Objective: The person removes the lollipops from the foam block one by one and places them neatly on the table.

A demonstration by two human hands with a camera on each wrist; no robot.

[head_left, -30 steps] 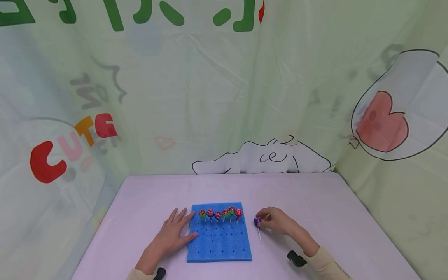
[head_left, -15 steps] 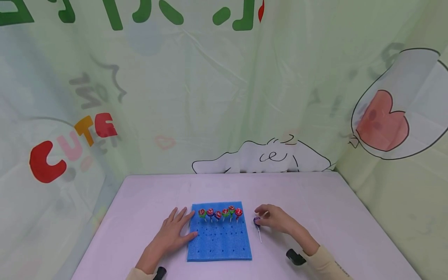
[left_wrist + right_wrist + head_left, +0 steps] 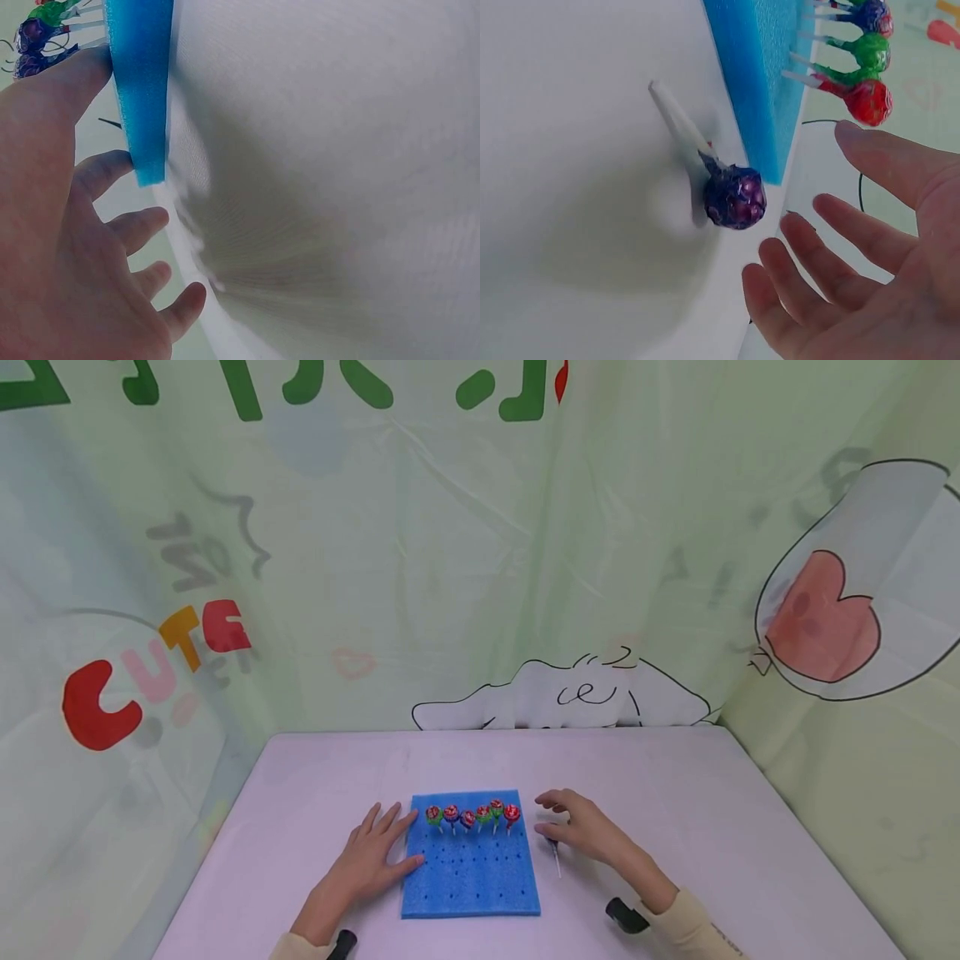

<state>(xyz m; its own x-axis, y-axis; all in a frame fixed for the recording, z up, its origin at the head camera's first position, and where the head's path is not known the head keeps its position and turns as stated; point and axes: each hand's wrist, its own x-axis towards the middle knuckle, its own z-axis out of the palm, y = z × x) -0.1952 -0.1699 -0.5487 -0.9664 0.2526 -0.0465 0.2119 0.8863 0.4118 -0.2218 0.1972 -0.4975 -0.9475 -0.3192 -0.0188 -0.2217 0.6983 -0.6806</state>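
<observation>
A blue foam board (image 3: 471,893) with rows of small holes lies on the table. Several wrapped lollipops, among them a red one (image 3: 512,814), stand in a row along its far part. My left hand (image 3: 365,864) has its fingers spread at the board's left side, with thumb and index fingertips at the edge. Right of the board, a purple lollipop (image 3: 735,196) lies on the table, its white stick pointing toward me. Over it hovers my right hand (image 3: 588,831), fingers apart and holding nothing; it hides most of the candy in the head view.
The pale table (image 3: 337,777) reaches back to a printed fabric curtain (image 3: 465,568), which also closes in both sides. Black wrist camera mounts (image 3: 627,916) sit by each sleeve.
My right hand has loosened from the purple lollipop, its fingers spreading and shifting slightly left and away from me. The lollipop stays on the table, and my left hand keeps its place.
</observation>
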